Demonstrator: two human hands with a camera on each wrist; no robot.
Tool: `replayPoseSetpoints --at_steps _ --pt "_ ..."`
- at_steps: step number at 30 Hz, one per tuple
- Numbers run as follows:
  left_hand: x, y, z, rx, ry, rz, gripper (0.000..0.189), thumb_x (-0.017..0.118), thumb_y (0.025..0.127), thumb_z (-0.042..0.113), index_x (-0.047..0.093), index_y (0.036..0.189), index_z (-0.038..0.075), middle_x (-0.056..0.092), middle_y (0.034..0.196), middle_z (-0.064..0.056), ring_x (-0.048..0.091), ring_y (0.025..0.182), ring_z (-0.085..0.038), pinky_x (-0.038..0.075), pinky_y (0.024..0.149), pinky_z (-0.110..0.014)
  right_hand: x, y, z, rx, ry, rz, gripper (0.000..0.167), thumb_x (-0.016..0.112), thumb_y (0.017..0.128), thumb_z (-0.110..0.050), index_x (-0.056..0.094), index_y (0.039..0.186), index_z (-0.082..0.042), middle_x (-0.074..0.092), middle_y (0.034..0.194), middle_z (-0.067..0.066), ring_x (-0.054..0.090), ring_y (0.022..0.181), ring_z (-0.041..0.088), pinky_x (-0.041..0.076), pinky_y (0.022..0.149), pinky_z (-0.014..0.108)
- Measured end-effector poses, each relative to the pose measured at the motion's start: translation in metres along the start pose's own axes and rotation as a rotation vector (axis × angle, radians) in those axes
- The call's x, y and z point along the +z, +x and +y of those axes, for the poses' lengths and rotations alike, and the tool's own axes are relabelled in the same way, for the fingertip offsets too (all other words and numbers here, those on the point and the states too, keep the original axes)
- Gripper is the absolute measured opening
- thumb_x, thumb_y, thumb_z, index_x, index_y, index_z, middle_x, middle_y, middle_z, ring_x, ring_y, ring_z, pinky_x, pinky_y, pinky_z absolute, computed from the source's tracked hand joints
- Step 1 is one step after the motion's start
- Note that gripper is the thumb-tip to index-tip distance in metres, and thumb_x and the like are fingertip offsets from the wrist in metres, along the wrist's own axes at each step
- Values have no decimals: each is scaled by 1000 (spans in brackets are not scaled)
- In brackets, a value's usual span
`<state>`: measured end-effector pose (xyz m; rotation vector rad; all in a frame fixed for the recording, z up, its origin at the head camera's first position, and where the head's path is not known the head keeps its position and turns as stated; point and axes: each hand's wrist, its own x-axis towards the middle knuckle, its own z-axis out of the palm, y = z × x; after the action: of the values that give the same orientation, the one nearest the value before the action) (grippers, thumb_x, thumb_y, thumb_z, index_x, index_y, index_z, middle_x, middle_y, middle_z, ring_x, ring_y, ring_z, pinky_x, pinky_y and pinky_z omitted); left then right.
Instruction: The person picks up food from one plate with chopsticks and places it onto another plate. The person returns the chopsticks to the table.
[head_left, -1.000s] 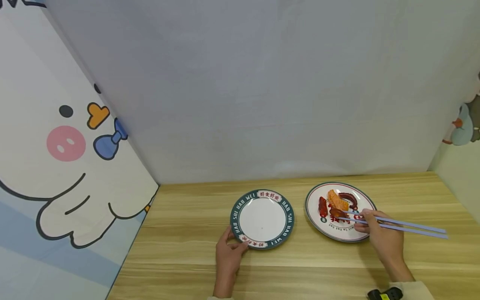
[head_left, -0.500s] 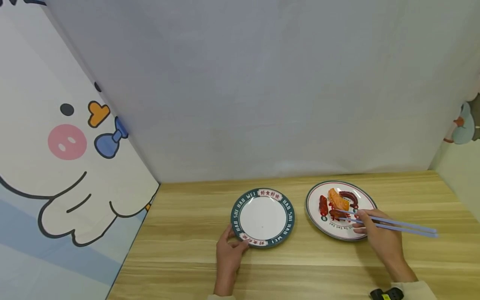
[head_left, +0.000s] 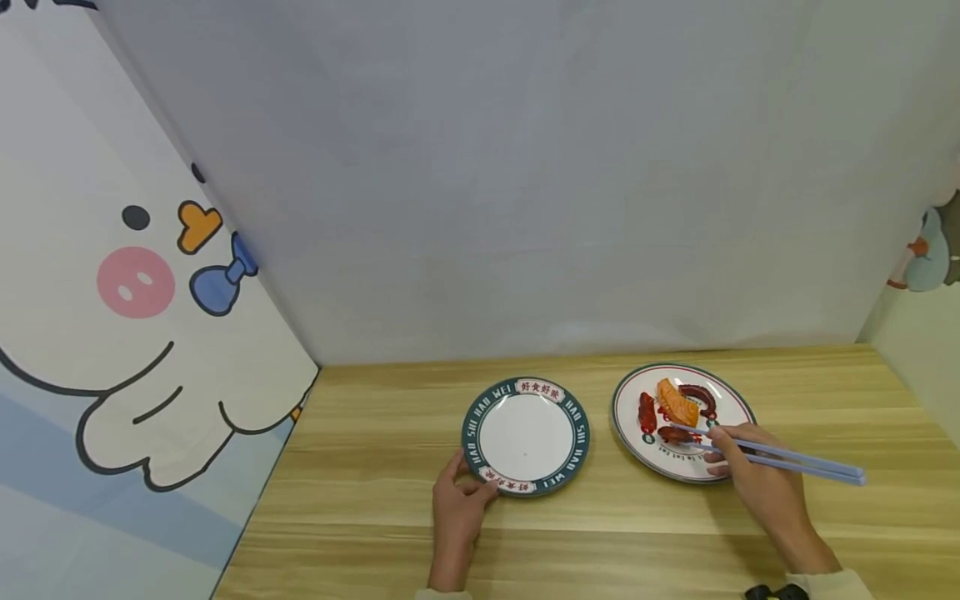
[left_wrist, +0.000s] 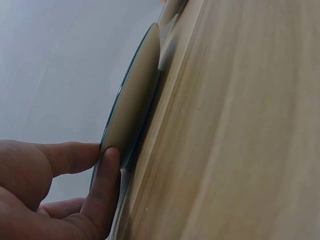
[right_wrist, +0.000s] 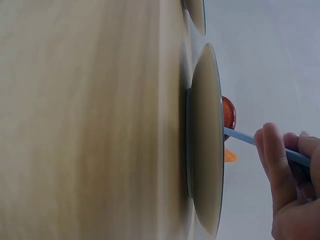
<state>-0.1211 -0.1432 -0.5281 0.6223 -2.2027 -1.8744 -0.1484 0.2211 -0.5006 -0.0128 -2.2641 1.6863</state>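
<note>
My left hand (head_left: 457, 506) pinches the near-left rim of a white plate (head_left: 525, 437) with a dark green lettered border; nothing lies on it. In the left wrist view, the thumb and fingers (left_wrist: 107, 175) grip that rim. My right hand (head_left: 765, 483) holds a pair of pale blue chopsticks (head_left: 810, 462) over the other plate (head_left: 637, 450), which is white with a thin dark rim. Their tips are at a small reddish-brown food piece (head_left: 673, 435); whether they grip it I cannot tell. Beside it lie an orange salmon-like slice (head_left: 677, 403), a red sausage-like piece (head_left: 647, 413) and a dark red curled tentacle (head_left: 701, 398).
Both plates stand on a wood-grain table (head_left: 360, 483), with a gap between them. A pale cloth wall (head_left: 525, 183) rises behind the table. Cartoon-printed panels (head_left: 135, 283) flank it on the left and right.
The chopsticks have shifted slightly, and their back ends have swung left and nearer to me. The reddish-brown piece looks turned. My left hand and its plate have stayed put.
</note>
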Motion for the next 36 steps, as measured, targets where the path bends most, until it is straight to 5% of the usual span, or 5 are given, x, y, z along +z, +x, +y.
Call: replayPoseSetpoints --at_steps 18,36 --pt "1 0 0 -10 10 -2 78 79 81 -14 46 151 -11 58 127 -23 65 86 -18 61 70 -25 -4 -3 -3 -108 -102 -22 18 66 102 1 74 109 15 72 85 -10 72 69 4 62 59 26" --pt "0 0 1 -16 16 -4 79 79 81 -13 46 152 -11 58 128 -24 65 85 -18 61 69 -24 -11 -4 0 -112 -156 -59 17 68 99 4 74 111 15 69 82 -14 69 65 4 60 56 24"
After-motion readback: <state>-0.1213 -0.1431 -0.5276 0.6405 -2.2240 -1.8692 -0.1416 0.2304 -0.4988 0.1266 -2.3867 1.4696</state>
